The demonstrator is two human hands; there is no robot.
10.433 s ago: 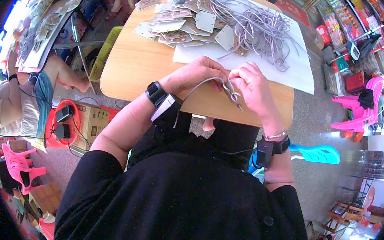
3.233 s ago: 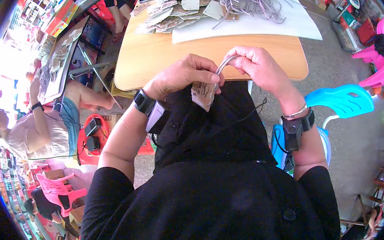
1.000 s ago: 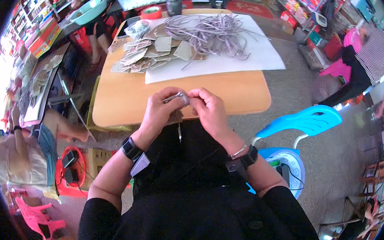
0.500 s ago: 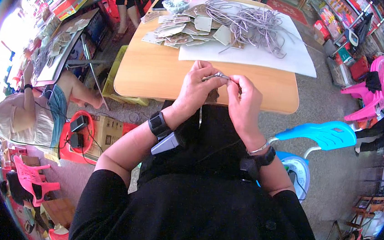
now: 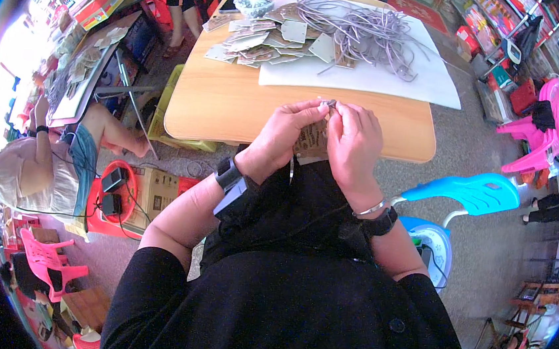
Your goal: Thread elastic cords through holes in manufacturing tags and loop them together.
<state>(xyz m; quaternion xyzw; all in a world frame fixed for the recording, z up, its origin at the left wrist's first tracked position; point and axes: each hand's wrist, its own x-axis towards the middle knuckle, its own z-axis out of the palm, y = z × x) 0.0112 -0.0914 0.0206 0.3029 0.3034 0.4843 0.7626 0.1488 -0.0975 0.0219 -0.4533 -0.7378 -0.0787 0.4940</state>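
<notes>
Just above the near edge of the wooden table (image 5: 232, 104), the left hand (image 5: 283, 135) and right hand (image 5: 355, 144) pinch a small brown card tag (image 5: 310, 140) and grey cord end (image 5: 327, 103), fingers closed tight. The cord could slip free if the grip loosens. Beyond the table's middle lie piled tags (image 5: 258, 36) and loose grey cords (image 5: 372, 30).

A brown card tag (image 5: 310, 139) is seen, grey cords (image 5: 371, 33) on a white sheet (image 5: 394, 81), and a tan wooden table (image 5: 233, 100).
</notes>
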